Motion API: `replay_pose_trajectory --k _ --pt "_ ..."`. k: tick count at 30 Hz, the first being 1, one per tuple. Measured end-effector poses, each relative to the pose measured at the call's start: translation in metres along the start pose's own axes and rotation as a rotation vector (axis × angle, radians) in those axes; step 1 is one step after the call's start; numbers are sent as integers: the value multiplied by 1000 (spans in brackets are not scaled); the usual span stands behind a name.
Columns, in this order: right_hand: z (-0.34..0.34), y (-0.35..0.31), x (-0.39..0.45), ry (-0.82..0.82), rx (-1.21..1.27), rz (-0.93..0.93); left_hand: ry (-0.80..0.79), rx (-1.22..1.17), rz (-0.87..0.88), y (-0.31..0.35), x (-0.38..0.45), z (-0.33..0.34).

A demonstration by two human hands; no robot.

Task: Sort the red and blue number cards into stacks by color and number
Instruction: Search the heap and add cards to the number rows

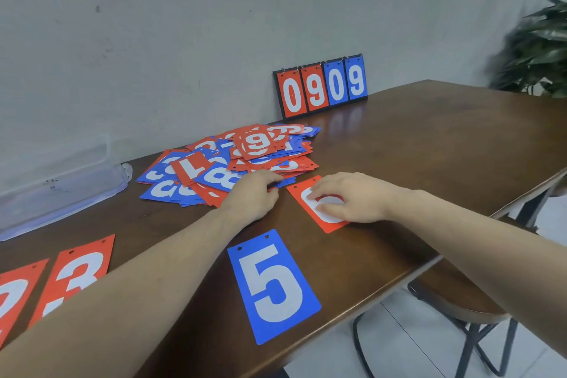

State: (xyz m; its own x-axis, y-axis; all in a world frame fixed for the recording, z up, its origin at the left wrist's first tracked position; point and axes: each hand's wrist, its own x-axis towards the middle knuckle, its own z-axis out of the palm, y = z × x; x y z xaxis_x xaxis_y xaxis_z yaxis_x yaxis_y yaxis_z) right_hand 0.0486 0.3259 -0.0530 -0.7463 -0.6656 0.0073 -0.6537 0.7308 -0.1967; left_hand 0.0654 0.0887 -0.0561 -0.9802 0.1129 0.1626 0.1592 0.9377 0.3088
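A loose pile of red and blue number cards (233, 159) lies on the wooden table (429, 138). My left hand (251, 196) reaches into the pile's near edge, its fingertips curled on a card there. Lying flat on a single red card (310, 209) is my right hand (352, 196), which covers most of its white digit. A blue 5 card (273, 285) lies alone near the front edge. Further left sit a red 3 card (76, 273) and another red card (12, 298), cut off by the frame.
A flip scoreboard (320, 86) showing 0909 leans against the wall at the back. A clear plastic box (61, 190) sits at the left. A plant (540, 46) stands at the far right, and a stool (460, 310) below the table's right edge.
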Motion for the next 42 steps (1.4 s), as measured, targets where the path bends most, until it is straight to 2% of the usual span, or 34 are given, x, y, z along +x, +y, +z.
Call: replay_pose_trajectory --k 4,9,13,18,29,36,40,42 --pt "-2 -4 -1 4 8 -1 99 -60 -8 -3 -3 -4" --pt "-9 -8 6 148 95 26 250 -177 -66 -23 -12 -19" --pt "-11 -15 29 209 176 98 236 -145 -151 -51 -17 -32" --pt "-11 -26 68 228 212 115 301 -206 -268 -87 -18 -47" --pt "-13 -41 159 245 176 59 195 -53 -317 -143 9 -49" --pt "-8 -30 203 291 180 153 100 -28 -350 -173 31 -50" --pt "-5 -26 222 244 226 231 -36 21 -402 -186 32 -53" --pt "-5 -27 226 195 244 266 -51 57 -396 -190 32 -52"
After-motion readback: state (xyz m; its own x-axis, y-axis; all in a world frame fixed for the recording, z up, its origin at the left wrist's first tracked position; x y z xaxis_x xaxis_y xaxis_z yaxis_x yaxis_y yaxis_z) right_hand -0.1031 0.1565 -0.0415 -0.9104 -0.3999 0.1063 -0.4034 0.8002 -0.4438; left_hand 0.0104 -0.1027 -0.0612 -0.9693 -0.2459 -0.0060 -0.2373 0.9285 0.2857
